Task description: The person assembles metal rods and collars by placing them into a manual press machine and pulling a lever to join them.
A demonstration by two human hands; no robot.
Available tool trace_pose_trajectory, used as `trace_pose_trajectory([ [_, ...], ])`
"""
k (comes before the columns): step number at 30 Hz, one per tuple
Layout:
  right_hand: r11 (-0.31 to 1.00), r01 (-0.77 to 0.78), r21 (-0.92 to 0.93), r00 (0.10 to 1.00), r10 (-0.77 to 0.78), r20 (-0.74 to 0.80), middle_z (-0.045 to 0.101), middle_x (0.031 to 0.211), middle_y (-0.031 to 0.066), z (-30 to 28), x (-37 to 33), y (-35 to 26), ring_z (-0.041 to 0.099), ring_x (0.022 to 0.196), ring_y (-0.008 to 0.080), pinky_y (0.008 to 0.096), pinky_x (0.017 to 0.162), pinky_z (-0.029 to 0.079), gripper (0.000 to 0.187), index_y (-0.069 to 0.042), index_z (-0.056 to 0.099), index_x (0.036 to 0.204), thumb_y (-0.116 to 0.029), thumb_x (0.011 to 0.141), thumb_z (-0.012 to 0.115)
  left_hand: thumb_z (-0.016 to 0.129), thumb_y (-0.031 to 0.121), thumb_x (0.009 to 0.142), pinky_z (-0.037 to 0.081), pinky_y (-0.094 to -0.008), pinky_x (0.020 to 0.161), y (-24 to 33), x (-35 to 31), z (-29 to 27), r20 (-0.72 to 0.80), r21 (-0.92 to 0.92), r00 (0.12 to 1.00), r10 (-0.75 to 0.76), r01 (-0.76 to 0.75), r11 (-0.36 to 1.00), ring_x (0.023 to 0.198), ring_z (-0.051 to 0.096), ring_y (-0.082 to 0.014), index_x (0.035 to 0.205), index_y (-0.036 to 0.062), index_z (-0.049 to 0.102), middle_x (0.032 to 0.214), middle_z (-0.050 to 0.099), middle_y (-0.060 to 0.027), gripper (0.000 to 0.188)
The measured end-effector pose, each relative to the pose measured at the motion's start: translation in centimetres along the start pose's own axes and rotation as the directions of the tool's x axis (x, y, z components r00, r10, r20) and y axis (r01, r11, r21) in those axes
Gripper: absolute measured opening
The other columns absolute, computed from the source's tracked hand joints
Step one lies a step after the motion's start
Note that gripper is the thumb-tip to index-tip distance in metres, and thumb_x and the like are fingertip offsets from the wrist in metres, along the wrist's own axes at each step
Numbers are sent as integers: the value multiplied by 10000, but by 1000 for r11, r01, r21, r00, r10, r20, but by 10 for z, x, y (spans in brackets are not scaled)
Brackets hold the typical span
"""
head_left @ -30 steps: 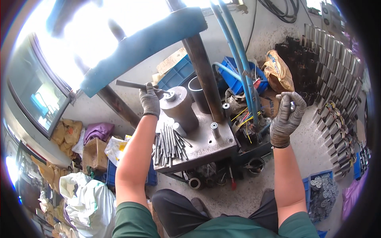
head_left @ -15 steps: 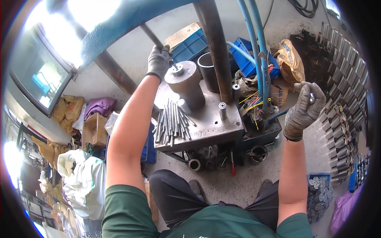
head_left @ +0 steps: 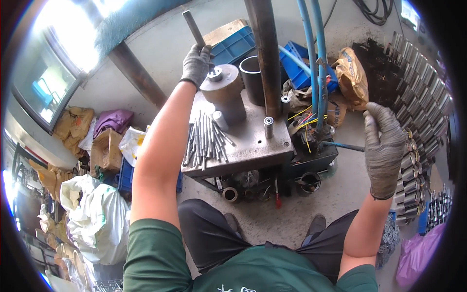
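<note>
My left hand (head_left: 196,66), in a grey glove, is closed round a dark metal rod (head_left: 193,27) just behind a thick steel cylinder (head_left: 223,90). The rod leans, its upper end free above my fingers. On top of the cylinder sits a small collar (head_left: 214,74). At the right, my gloved right hand (head_left: 385,153) has its thumb and fingers stretched out and apart. A thin blue lever (head_left: 345,145) runs toward it and disappears under the hand; whether they touch is hidden. Many loose grey rods (head_left: 205,141) lie heaped on the steel bench (head_left: 253,148).
A short pale cylinder (head_left: 220,120) and an upright metal sleeve (head_left: 268,127) stand on the bench. Behind are a wide dark tube (head_left: 250,80), a steel column (head_left: 265,58) and blue hoses (head_left: 318,63). Stacked metal tubes (head_left: 423,104) line the right; a white sack (head_left: 95,219) is left.
My right hand has moved down and its fingers have straightened; the blue lever has swung lower. The blue beam overhead sits higher in view. The rod's top now shows free above my left hand.
</note>
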State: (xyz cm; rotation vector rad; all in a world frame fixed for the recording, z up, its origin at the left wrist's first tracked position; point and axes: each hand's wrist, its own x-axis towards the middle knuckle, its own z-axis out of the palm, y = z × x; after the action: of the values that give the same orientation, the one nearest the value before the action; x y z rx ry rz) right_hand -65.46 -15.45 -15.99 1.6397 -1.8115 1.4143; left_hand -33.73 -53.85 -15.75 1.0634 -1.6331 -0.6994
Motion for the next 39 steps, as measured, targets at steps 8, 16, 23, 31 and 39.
trace_pose_trajectory([
  [8, 946, 227, -234, 949, -161, 270, 659, 930, 177, -41, -36, -12, 645, 857, 375, 458, 762, 519, 173, -26, 673, 997, -2, 827, 652, 628, 207, 1018, 545, -303, 624, -47, -13, 15, -148, -143, 989, 14, -35, 989, 733, 609, -134, 1211, 76, 609, 891, 653, -46, 233],
  [16, 852, 415, -320, 728, -100, 678, 679, 872, 144, -62, -32, 5, 678, 805, 333, 455, 736, 543, 251, -38, 689, 1079, -165, 869, 636, 637, 147, 998, 565, -352, 724, -73, -5, 23, -103, -43, 995, 17, -21, 999, 755, 658, -191, 1127, 26, 660, 903, 708, -116, 178],
  [23, 864, 480, -156, 323, -9, 946, 704, 941, 145, -58, -28, -2, 701, 838, 327, 458, 738, 571, 333, -81, 676, 1174, -242, 899, 579, 640, 131, 993, 573, -333, 666, -66, -14, 26, -63, -147, 998, 9, -18, 989, 748, 643, -156, 1078, 26, 646, 875, 673, -95, 135],
  [31, 880, 461, -112, 358, -69, 931, 709, 901, 151, -61, -91, -8, 704, 828, 341, 456, 750, 574, 311, -57, 698, 1093, -266, 894, 582, 581, 159, 1050, 578, -239, 580, -60, -15, 20, -23, -209, 1000, 9, -13, 978, 703, 543, -69, 1110, 76, 634, 863, 569, 15, 115],
  [39, 934, 310, -179, 333, 70, 940, 678, 795, 171, -57, -143, -3, 681, 755, 380, 482, 725, 556, 218, -50, 659, 835, -258, 874, 611, 656, 295, 980, 525, -418, 832, -62, -14, 17, -107, 110, 994, 37, -25, 994, 900, 689, -366, 1104, 79, 697, 968, 736, -175, 252],
])
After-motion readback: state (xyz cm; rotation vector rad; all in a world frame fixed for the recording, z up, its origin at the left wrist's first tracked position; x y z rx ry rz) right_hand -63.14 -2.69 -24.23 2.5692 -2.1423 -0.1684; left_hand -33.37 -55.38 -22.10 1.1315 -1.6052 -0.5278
